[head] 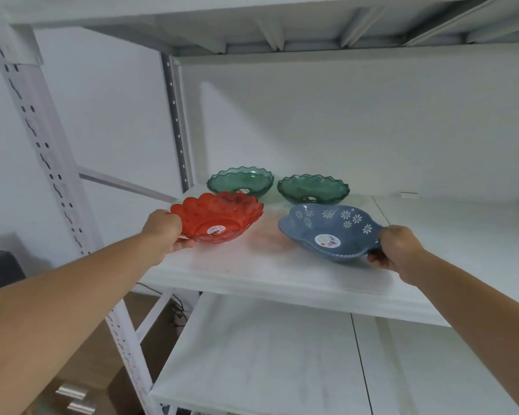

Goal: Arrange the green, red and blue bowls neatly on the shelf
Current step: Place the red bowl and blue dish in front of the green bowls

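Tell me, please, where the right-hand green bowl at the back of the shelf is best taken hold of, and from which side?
Probably by the wavy rim of the right-hand green bowl, on its right or far-right edge, thumb inside. The blue bowl sits directly in front and the other green bowl close on its left, so those sides look crowded.

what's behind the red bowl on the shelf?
A green bowl sits right behind the red bowl, its front lower edge covered by the red rim. A second green bowl stands to its right, behind the blue bowl.
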